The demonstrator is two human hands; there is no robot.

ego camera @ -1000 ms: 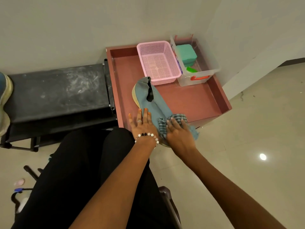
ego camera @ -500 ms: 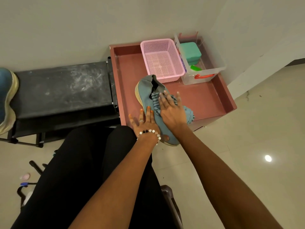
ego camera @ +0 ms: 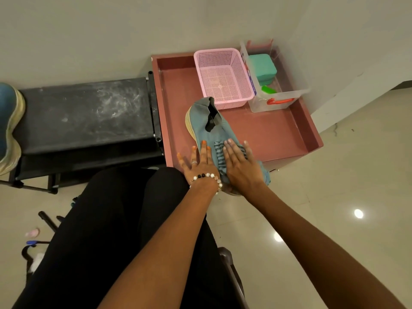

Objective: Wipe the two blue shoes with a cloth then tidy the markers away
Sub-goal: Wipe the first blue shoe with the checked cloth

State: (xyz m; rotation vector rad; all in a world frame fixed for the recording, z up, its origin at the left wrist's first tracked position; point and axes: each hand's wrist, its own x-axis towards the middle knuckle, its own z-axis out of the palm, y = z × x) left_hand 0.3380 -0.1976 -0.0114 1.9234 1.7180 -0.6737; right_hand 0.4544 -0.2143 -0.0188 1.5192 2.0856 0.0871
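Since half a second ago, our right hand has slid back along the blue shoe toward the toe, dragging the striped cloth with it; a second ago it was at the toe end. Our fingers lie straight and flat, pressing the cloth onto the shoe's upper. Just to its left, our left hand, with its bead bracelet, lies open and flat, its fingertips touching the shoe's near side.

Both hands work at the front edge of the reddish tray, where the shoe lies with its toe hanging over that edge. Beyond our right hand's fingertips stands a pink mesh basket, with nothing visible in it. Just right of the basket is a clear plastic bin with an orange handle, holding a teal box and something bright green. A label runs down the bin's left wall, but we cannot read it.

Far left of our left hand, the second blue shoe sits at the end of a black bench.
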